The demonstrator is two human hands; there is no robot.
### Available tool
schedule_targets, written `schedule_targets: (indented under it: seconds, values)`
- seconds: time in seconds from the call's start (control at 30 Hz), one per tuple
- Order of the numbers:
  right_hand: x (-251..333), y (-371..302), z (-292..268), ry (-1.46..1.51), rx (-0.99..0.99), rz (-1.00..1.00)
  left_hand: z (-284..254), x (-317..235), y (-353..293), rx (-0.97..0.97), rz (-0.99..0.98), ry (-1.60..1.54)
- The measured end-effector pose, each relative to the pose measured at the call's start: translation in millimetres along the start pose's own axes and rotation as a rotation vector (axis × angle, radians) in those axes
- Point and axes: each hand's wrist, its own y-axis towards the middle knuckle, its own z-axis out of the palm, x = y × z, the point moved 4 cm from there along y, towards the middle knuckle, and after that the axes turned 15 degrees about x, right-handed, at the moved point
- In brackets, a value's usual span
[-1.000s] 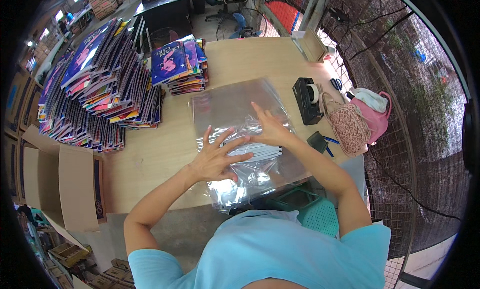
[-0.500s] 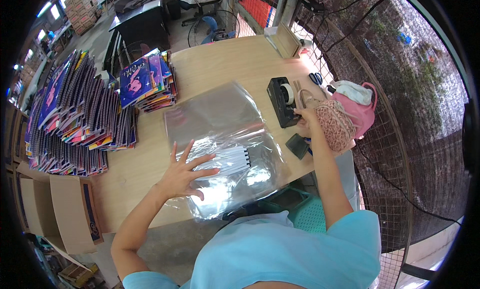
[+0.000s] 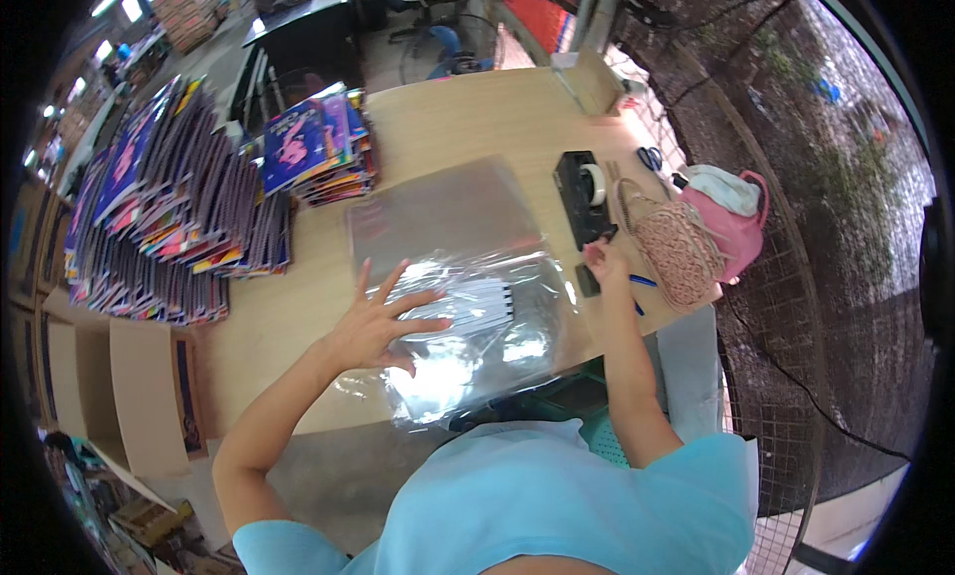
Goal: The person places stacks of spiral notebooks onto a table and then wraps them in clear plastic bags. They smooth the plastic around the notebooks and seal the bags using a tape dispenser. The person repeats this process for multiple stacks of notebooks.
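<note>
My left hand (image 3: 383, 326) lies with fingers spread on a stack of clear plastic sleeves (image 3: 438, 202) in the middle of the table. White sheets with a black-notched edge (image 3: 476, 308) show at the sleeves, near my fingertips. My right hand (image 3: 603, 261) has its fingers pinched together just by the front end of a black tape dispenser (image 3: 580, 202). Whatever is between those fingers is too small to make out. A white roll of tape (image 3: 594, 184) sits in the dispenser. Partly behind my right hand is a small dark flat object (image 3: 587, 281).
Spiral notebooks (image 3: 169, 207) are piled high at the left, with a smaller notebook stack (image 3: 313, 147) beside them. An open cardboard box (image 3: 149, 396) stands at the near left. On the right are a woven pink bag (image 3: 676, 252), a pink bag (image 3: 731, 217), scissors (image 3: 650, 158) and blue pens (image 3: 642, 281).
My right hand has drawn back from the dispenser's front end toward me and now covers part of the small dark object. My left hand stays spread on the plastic. The view has shifted slightly.
</note>
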Motion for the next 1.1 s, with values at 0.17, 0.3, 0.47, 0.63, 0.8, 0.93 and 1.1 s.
schedule_targets:
  seconds: [0.17,0.3,0.47,0.63,0.8,0.93,1.1]
  values:
    - [-1,-50,65,0.005,0.359,-0.037,4,3,-2,-0.058,0.048,-0.002]
    - [-26,-209,259,-0.711,0.742,-0.137,5,4,-5,-0.033,0.041,0.016]
    - [-75,-234,323,-1.624,0.948,-0.222,-8,2,-1,-0.019,0.077,0.011]
    - [-70,-219,331,-2.077,0.779,-0.369,-11,-9,-1,-0.177,0.0,0.06]
    - [-23,-238,291,-1.506,0.752,-0.476,8,-39,8,-0.704,-0.106,-0.311]
    - [-25,-270,262,-1.549,0.817,-0.917,-70,-35,0,-0.994,0.002,-0.712]
    - [-18,-288,293,-1.094,0.804,-0.986,-34,17,17,-0.587,-0.195,-1.117]
